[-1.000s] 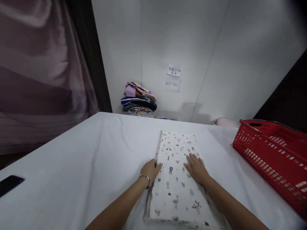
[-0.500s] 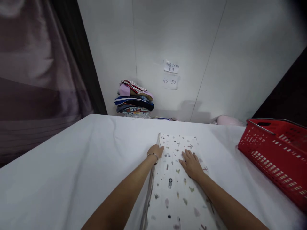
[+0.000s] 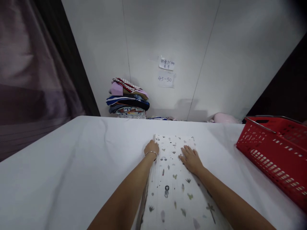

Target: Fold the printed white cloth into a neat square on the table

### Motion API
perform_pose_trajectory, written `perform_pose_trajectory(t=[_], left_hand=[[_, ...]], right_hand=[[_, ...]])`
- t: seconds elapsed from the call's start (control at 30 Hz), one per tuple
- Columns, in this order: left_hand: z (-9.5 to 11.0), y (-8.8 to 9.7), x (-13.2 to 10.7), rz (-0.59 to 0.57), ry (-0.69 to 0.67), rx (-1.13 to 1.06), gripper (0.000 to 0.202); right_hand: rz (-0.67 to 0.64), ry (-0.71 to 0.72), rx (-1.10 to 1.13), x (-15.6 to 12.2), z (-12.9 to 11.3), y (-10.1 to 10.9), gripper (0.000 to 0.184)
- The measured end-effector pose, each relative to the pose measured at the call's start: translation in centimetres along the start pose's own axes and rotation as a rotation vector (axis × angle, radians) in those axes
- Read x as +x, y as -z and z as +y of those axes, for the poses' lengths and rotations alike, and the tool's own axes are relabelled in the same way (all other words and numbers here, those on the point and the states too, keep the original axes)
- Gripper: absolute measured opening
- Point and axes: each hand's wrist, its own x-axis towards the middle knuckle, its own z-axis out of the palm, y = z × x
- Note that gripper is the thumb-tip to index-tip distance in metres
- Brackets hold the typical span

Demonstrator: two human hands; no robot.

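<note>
A white cloth (image 3: 172, 191) printed with small animals and plants lies folded into a long strip, running from the near edge of the view toward the table's far side. At its far left edge, my left hand (image 3: 151, 148) is closed on the folded layers, the fingers curled and partly hidden. A bracelet circles that wrist. My right hand (image 3: 191, 159) lies flat on the cloth's upper right part, palm down with fingers stretched out. Layered folds show along the cloth's left side.
The cloth lies on a white-covered table (image 3: 79, 172). A red perforated basket (image 3: 271, 159) with metal handles stands at the right. Behind the table are a stack of folded fabrics (image 3: 129, 99) and a pink bundle (image 3: 225, 118). Handwritten paper signs (image 3: 166, 71) hang on the wall.
My left hand has slid a little farther along the cloth's left edge, toward its far corner. My right hand has shifted slightly toward the cloth's right edge. The view has turned a little.
</note>
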Motion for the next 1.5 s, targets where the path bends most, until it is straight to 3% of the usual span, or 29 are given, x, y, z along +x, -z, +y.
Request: perform_pose_trajectory(t=[0.17, 0.43, 0.63, 0.73, 0.8, 0.83, 0.9, 1.03, 1.33, 1.5], left_hand=[[0.7, 0.4, 1.1, -0.022, -0.009, 0.043, 0.041], [2.1, -0.2, 4.3, 0.029, -0.004, 0.12, 0.042], [1.9, -0.5, 4.5, 0.042, -0.026, 0.142, 0.041], [2.0, -0.6, 4.0, 0.173, -0.121, 0.198, 0.044], [2.1, -1.0, 3.9, 0.253, -0.3, 0.286, 0.047], [2.2, -1.2, 3.9, 0.246, -0.406, 0.335, 0.048], [2.3, -1.7, 4.2, 0.124, -0.526, 0.4, 0.051], [2.0, -2.4, 4.9, -0.079, -0.435, 0.4, 0.066], [1.7, -2.5, 5.5, -0.099, -0.426, 0.357, 0.07], [1.2, -1.5, 3.1, -0.108, -0.503, 0.35, 0.075]], right_hand=[[-0.007, 0.013, -0.02, 0.7, 0.4, 0.2, 0.057], [0.018, -0.076, -0.033, 5.5, 1.4, 0.2, 0.056], [0.0, -0.097, -0.037, 6.2, 1.9, -0.1, 0.059], [0.016, -0.109, -0.066, 6.7, 2.2, 0.1, 0.059], [0.016, -0.124, -0.08, 7.1, 2.4, 0.1, 0.06], [0.009, -0.132, -0.083, 7.3, 2.5, 0.0, 0.061], [0.004, -0.141, -0.081, 7.6, 2.7, -0.1, 0.063], [-0.027, -0.159, -0.048, 8.0, 3.4, -0.4, 0.068], [-0.088, -0.255, 0.02, 9.0, 4.9, 0.1, 0.071], [-0.098, -0.211, 0.01, 5.2, 3.9, 1.0, 0.065]])
